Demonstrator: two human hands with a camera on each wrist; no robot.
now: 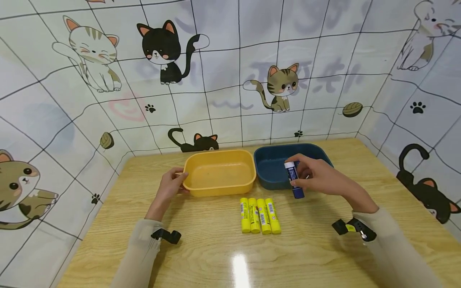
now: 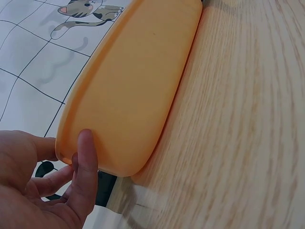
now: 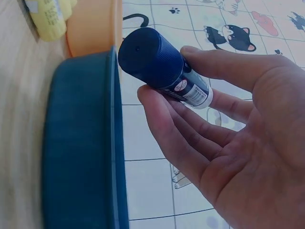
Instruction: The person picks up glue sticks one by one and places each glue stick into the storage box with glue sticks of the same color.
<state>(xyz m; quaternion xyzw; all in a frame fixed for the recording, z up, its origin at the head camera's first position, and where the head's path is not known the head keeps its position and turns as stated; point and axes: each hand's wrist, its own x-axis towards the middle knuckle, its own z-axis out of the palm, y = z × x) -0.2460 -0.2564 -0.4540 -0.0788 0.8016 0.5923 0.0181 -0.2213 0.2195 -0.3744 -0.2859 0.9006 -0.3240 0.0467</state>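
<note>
Thumb and fingers of the right hand [image 1: 320,176] pinched one blue glue stick [image 1: 292,174], tilted, its white end up and its dark blue end down, near the front of the one blue basin [image 1: 268,183]. From where I stood, that hand covered part of the basin's inside. The left hand [image 1: 171,184] gripped the left end of the one yellow-orange basin [image 1: 219,191], its thumb and fingers either side of the rim. Those two basins stood side by side, close together, toward the back of the wooden table [image 1: 201,252]. Four yellow glue sticks [image 1: 254,216] lay in a row in front of them, next to one another, so I counted five sticks in view. Two pale sleeves [image 1: 144,236] reached in, each with one black wrist device [image 1: 167,236] strapped on. Cartoon cats sat across the white wall covering [image 1: 223,92] behind.
</note>
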